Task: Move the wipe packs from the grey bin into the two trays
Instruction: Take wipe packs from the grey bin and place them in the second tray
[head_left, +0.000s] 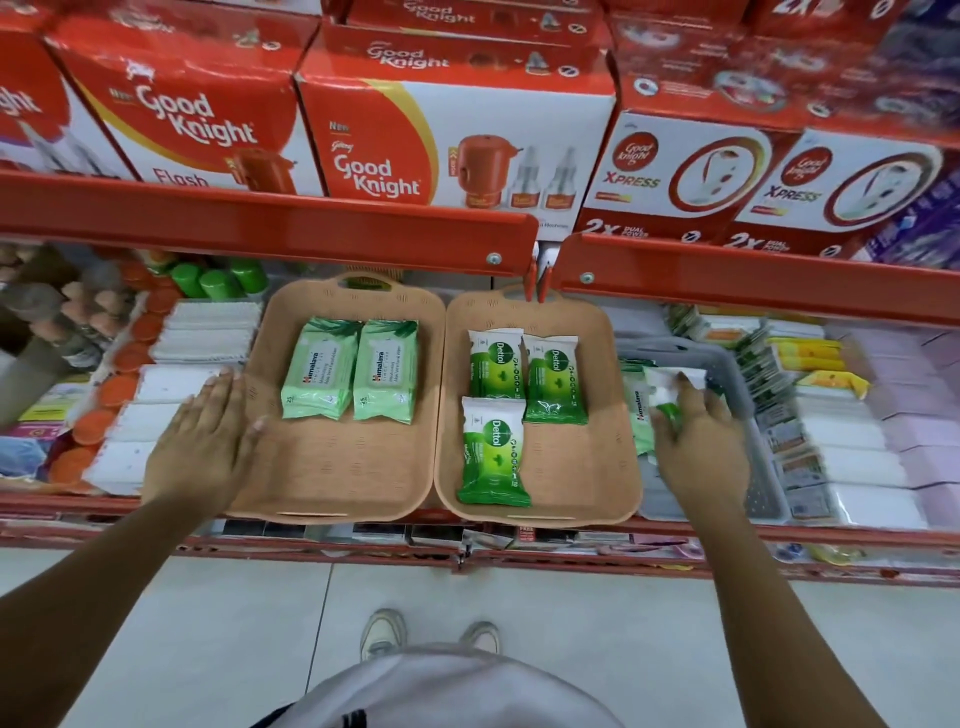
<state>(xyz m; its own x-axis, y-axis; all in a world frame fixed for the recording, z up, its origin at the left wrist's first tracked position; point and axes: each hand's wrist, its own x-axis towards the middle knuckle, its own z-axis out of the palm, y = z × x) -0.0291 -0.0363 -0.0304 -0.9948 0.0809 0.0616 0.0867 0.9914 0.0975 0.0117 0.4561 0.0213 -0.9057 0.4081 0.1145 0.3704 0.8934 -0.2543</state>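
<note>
Head view: right hand (698, 447) fingers closing on a white-green pack (667, 395) in the grey bin (737, 379).
Left hand (208, 441) lying flat, released; trays showing 2 Himalaya packs (350, 376), 3 Dettol packs (519, 400).

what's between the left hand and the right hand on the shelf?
In the head view, the two tan trays sit between the left hand and right hand: left tray with two Himalaya packs, right tray with three Dettol packs.

trays (332, 467): matt tan plastic | wipe packs (493, 452): glossy film | grey bin (748, 395): perforated plastic
</note>
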